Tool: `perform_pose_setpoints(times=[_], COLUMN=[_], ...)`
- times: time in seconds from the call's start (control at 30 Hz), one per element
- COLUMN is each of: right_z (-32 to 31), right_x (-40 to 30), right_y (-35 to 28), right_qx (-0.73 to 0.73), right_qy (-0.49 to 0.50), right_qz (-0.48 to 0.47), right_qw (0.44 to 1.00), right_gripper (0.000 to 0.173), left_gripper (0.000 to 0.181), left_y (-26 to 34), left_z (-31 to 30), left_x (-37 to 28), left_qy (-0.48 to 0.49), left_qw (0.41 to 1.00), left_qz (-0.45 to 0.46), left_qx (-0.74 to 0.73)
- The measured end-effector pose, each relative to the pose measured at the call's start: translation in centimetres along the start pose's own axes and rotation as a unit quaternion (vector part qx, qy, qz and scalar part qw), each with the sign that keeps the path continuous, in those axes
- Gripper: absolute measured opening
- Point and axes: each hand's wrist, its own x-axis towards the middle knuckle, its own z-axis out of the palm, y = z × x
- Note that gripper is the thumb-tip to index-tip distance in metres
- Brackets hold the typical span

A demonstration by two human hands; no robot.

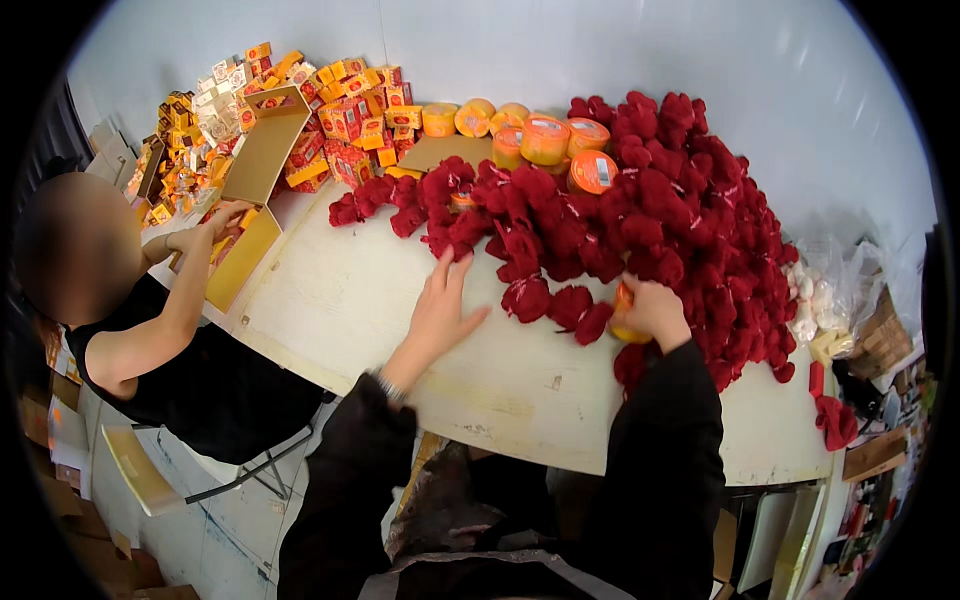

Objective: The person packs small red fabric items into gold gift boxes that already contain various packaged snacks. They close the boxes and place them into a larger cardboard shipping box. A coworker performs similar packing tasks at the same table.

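My right hand (pixel 654 309) holds a round yellow and orange tub (pixel 624 315) at the front edge of a large heap of dark red plush items (pixel 697 225). My left hand (pixel 441 311) is over the white table (pixel 510 382), fingers spread, holding nothing. Its fingertips are close to the near edge of several red plush items (pixel 450 225). Behind these, more round orange and yellow tubs (pixel 545 139) stand grouped and stacked beside a flat piece of brown cardboard (pixel 446 152).
At the left a co-worker's hands (pixel 229 217) reach into an open gold box (pixel 247 262). Piled small red, orange and white boxes (pixel 352 112) line the wall. Clear plastic bags (pixel 855 277) and a red cloth (pixel 835 422) lie at the right. A chair (pixel 139 469) stands lower left.
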Motion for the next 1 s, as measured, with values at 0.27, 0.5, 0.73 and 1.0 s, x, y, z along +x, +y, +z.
perform_pose_setpoints(times=[0.27, 0.5, 0.73, 1.0], right_z=[-7.4, -3.1, 3.9, 6.5], right_x=[4.3, 25.1, 8.4, -7.6], right_y=[-11.9, -24.3, -16.5, -3.4], right_qx=[0.21, 0.154, -0.028, -0.082], right_qy=[0.009, 0.318, 0.177, 0.152], right_qz=[-0.336, -0.224, -0.331, -0.137], right_qw=[0.918, 0.908, 0.926, 0.975], right_gripper=[0.075, 0.073, 0.067, 0.076], left_gripper=[0.06, 0.023, 0.019, 0.023], left_y=[-6.8, -5.5, -6.3, -2.7], left_z=[7.2, 5.2, 5.6, 3.2], left_x=[4.9, 7.1, 6.6, 5.1], left_qy=[0.072, 0.09, 0.067, -0.142], left_qw=[0.995, 0.996, 0.991, 0.981], left_qz=[0.026, 0.014, -0.05, -0.092], left_qx=[0.06, -0.016, -0.101, -0.093])
